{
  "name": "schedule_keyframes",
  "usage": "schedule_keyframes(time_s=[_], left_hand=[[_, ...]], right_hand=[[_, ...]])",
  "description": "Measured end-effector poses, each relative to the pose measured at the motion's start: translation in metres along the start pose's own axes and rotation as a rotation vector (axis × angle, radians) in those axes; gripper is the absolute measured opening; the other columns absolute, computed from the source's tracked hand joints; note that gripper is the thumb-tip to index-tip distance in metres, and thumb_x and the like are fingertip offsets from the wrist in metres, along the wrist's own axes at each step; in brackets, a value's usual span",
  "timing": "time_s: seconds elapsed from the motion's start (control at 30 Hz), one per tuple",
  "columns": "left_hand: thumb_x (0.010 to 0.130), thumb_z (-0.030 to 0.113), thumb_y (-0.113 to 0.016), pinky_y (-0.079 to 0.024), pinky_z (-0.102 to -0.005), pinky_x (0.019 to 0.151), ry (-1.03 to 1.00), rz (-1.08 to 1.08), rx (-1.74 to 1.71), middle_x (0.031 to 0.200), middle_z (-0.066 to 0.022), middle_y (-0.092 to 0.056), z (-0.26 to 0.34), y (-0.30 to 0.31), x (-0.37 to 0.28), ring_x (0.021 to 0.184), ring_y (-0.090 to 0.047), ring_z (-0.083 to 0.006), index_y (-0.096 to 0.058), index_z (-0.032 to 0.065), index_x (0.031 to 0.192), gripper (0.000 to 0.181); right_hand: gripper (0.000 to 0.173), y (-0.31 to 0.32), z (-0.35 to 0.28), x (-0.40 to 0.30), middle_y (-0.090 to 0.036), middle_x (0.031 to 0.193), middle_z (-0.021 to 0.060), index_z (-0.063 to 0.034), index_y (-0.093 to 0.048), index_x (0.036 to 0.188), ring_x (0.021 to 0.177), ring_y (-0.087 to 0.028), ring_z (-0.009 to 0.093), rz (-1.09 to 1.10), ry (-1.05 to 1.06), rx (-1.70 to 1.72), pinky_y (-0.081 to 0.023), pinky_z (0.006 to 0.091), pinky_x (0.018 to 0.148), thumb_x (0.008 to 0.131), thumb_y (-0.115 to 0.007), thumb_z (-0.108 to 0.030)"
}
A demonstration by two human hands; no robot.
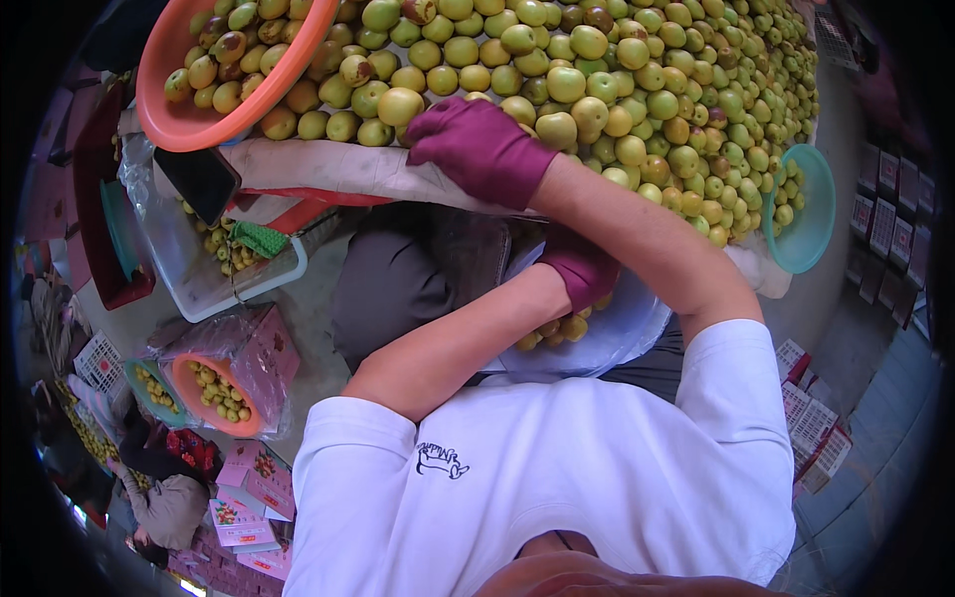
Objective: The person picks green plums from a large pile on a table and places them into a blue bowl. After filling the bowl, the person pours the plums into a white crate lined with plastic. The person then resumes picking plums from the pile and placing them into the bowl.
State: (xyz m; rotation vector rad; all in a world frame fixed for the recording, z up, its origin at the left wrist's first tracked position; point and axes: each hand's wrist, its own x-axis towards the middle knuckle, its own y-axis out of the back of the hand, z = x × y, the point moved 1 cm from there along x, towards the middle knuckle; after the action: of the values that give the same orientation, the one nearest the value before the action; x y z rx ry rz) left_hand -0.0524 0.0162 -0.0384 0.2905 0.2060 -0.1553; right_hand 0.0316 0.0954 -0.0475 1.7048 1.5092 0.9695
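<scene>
My right hand, in a purple glove, lies at the near edge of a heap of yellow-green jujubes. Its fingers are curled, and the fingertips lie beside a large pale jujube; whether they grip anything is hidden. My arms are crossed, the right forearm passing over the left hand. My left hand, gloved in the same purple, reaches over a pale, plastic-lined basin in my lap. Several jujubes lie in that basin. The left fingers are hidden under the right forearm.
An orange basin of jujubes and a dark phone sit at the heap's left edge. Below stands a white crate. A teal basin is at right. Pink cartons and a person are at lower left.
</scene>
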Motion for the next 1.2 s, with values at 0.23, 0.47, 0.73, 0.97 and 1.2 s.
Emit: schedule_keyframes(time_s=[0.23, 0.47, 0.73, 0.97, 1.2], left_hand=[[0.082, 0.019, -0.063, -0.052, -0.0459, 0.076, 0.072, 0.007, 0.333, 0.091, -0.0178, -0.068, 0.012, 0.010, 0.005, 0.083, -0.066, -0.0362, -0.064, 0.0030, 0.095, 0.021], [0.088, 0.021, -0.057, -0.048, -0.0465, 0.087, -0.182, 0.447, 0.309, 0.098, -0.0225, -0.066, -0.027, -0.034, 0.009, 0.097, -0.063, -0.0407, -0.065, 0.0033, 0.103, 0.025], [0.082, 0.017, -0.065, -0.049, -0.0471, 0.080, 0.012, 0.010, 0.273, 0.097, -0.0186, -0.066, 0.011, 0.012, 0.008, 0.091, -0.062, -0.0372, -0.063, 0.0033, 0.104, 0.026], [0.081, 0.016, -0.065, -0.049, -0.0482, 0.077, -0.015, 0.028, 0.320, 0.095, -0.0181, -0.066, 0.018, 0.011, 0.005, 0.090, -0.061, -0.0383, -0.062, 0.0032, 0.106, 0.028], [0.080, 0.019, -0.065, -0.051, -0.0455, 0.070, -0.095, 0.059, 0.283, 0.086, -0.0163, -0.067, 0.014, 0.008, 0.010, 0.079, -0.065, -0.0361, -0.067, 0.0066, 0.093, 0.017]], right_hand=[[0.023, 0.054, 0.075, -0.012, -0.066, 0.117, 0.0068, -0.0171, -0.074, 0.092, 0.109, -0.059, 0.030, 0.220, -0.183, -0.461, -0.050, 0.0390, 0.091, 0.072, -0.064, -0.011], [0.048, 0.033, 0.002, -0.044, -0.050, 0.141, 0.0118, -0.0182, -0.062, 0.122, 0.132, -0.044, 0.037, 0.038, -0.152, -0.203, -0.034, 0.0481, 0.111, 0.074, -0.070, -0.015], [0.068, 0.075, 0.054, -0.067, -0.039, 0.149, 0.0175, -0.0171, -0.049, 0.139, 0.139, -0.033, 0.040, 0.370, -0.356, -0.332, -0.026, 0.0522, 0.115, 0.079, -0.073, -0.037], [0.069, 0.050, 0.155, -0.066, -0.047, 0.139, 0.0236, -0.0017, -0.051, 0.131, 0.132, -0.039, 0.043, 0.794, -0.756, -0.340, -0.034, 0.0477, 0.111, 0.080, -0.070, -0.044], [0.058, 0.030, 0.098, 0.013, -0.044, 0.144, 0.0172, -0.0105, -0.056, 0.129, 0.134, -0.035, 0.046, 0.542, -0.552, -0.238, -0.035, 0.0519, 0.110, 0.080, -0.069, -0.038]])
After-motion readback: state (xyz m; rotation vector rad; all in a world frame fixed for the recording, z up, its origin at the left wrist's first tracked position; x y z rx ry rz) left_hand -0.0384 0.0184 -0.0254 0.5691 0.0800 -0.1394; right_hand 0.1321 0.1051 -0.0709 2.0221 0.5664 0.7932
